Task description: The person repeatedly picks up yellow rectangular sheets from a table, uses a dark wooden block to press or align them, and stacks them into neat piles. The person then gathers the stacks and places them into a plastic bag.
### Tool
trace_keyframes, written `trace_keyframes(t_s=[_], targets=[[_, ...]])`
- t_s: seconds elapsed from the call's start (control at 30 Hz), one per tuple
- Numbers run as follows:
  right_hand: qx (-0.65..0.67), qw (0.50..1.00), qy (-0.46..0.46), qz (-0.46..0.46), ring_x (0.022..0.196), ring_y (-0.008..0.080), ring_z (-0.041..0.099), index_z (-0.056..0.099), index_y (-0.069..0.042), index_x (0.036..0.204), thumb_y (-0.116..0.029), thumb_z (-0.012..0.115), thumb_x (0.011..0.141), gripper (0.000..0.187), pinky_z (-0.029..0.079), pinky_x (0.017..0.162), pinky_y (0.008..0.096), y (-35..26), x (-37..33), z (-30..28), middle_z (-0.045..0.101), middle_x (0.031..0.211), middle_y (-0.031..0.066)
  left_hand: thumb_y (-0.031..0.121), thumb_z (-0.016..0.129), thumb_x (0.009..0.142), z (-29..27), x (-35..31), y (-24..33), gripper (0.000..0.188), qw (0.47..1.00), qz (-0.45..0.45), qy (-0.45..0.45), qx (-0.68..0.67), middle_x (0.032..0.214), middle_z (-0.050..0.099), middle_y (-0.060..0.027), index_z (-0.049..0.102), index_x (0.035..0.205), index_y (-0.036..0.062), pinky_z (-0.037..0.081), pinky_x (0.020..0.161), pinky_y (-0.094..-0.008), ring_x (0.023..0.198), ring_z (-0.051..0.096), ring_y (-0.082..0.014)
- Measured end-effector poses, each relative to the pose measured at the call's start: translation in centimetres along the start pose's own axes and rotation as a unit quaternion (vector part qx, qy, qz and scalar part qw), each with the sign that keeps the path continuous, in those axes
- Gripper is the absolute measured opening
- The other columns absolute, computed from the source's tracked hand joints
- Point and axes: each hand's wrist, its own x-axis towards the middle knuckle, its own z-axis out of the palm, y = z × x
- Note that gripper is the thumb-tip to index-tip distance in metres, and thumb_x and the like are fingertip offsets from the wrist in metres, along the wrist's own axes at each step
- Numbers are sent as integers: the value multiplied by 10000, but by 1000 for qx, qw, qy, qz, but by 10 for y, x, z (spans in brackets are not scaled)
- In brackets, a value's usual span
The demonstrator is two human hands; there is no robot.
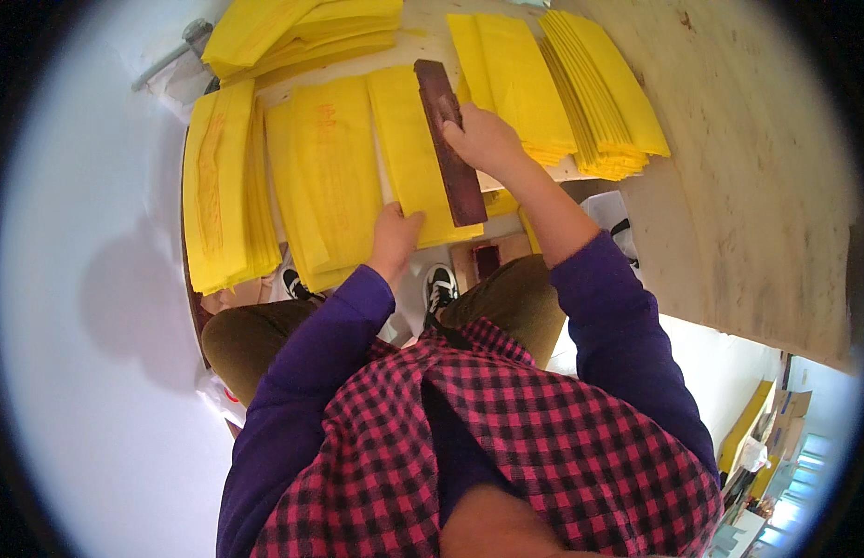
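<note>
Right grip (489,141) (curled around) holds maroon block (457,169).

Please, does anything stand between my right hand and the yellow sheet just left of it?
Yes: the long dark-red block in your right hand lies between it and the yellow sheet, covering part of the sheet's right side in this view. Whether block and sheet touch, I cannot tell.

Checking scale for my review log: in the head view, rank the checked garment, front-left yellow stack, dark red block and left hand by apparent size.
1. Checked garment (largest)
2. Front-left yellow stack
3. Dark red block
4. Left hand (smallest)
</note>
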Motion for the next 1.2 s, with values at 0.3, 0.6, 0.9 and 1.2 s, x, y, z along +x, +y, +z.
trace_keyframes(t_s=[0.3,0.6,0.9,1.2], targets=[[-34,998,-47,7,909,388,609,600,43,962,-307,467,834,396,475,794,459,-15,29,34,624,953,260,152,450,928,2,-23,-12,227,993,-74,-59,-66,928,636,-103,553,1062,-1,528,596,-292,732,629,-177],[-43,995,-72,51,926,395,613,573,36,996,-228,454,834,332,473,811,457,-16,31,72,623,966,266,129,446,933,1,-21,-24,228,993,-63,-57,-85,928,630,-127,533,1063,-38,539,594,-281,732,641,-186],[-47,993,-82,70,890,413,615,537,52,980,-230,441,850,325,476,788,472,-13,33,77,622,919,282,126,416,942,2,-22,-27,226,982,-105,-81,-136,989,616,-125,485,1116,-1,534,591,-278,723,650,-193],[-51,995,-62,66,914,395,612,543,52,986,-275,428,860,369,466,809,472,-12,32,79,623,947,273,131,396,948,1,-24,-28,226,981,-90,-89,-145,973,610,-133,469,1115,-4,541,630,-295,741,646,-212]])
